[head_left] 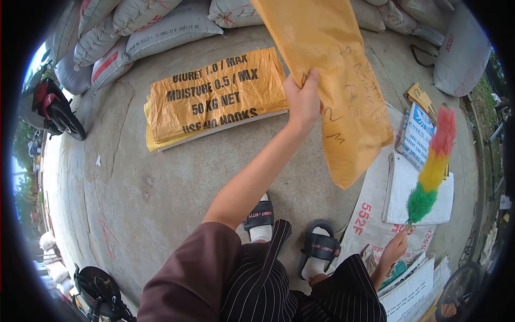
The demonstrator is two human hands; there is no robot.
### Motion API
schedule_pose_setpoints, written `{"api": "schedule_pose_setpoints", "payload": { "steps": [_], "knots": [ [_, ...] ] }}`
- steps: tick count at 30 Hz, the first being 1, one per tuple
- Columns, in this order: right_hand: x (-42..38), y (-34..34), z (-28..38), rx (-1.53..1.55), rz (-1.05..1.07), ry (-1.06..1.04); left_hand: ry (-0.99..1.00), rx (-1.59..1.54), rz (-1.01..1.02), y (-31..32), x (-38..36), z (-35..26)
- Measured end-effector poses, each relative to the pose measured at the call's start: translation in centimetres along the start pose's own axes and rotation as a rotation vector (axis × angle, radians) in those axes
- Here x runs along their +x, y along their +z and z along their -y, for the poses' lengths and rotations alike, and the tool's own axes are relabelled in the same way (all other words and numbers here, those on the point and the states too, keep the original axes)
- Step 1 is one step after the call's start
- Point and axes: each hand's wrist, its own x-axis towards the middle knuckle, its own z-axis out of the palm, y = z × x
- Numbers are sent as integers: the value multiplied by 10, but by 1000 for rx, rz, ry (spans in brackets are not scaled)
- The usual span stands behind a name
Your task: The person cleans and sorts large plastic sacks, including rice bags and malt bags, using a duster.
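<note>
My left hand point(304, 99) grips the edge of a yellow-orange woven sack point(343, 91) with handwriting on it, which hangs in front of me at the upper centre. Low on the right, my right hand point(396, 246) is closed on the handle of a duster point(433, 169) with red, yellow and green bristles, held upright. Left of the hanging sack, a folded stack of yellow sacks point(214, 96) with black print lies on the concrete floor.
Filled sacks point(171, 35) are piled along the back, and another point(462, 53) stands at the right. Folded white sacks point(419, 193) lie on the right. A red motorbike point(59, 110) stands at the left. My sandalled feet are below.
</note>
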Motion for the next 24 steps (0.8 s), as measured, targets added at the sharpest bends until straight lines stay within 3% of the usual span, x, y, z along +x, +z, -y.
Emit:
{"api": "schedule_pose_setpoints", "payload": {
  "steps": [3,5,9,11,13,16,18,20,22,24],
  "knots": [
    [-16,1,2,40,62,26,133,-87,-248,-35,26,-33],
    [-22,12,-8,-25,140,-67,264,-64,-417,-83,56,-33],
    [-33,26,1,-43,216,-24,233,-17,-677,-167,74,-32],
    [-39,34,-5,-30,221,-71,161,-16,-795,-227,81,-2],
    [-48,42,-6,8,253,-21,-156,-86,-976,-300,80,42],
    [-58,48,-6,-4,276,38,-218,-331,-842,-341,90,75],
    [-65,43,-12,-83,316,127,-214,-426,-459,-341,95,68],
    [-71,38,-24,-126,301,197,-266,-339,-703,-354,122,69],
    [-83,28,-36,-164,285,297,-113,625,-521,-431,159,96],
    [-86,22,-42,-111,332,347,-107,-431,-707,-318,126,33]
  ]
}}
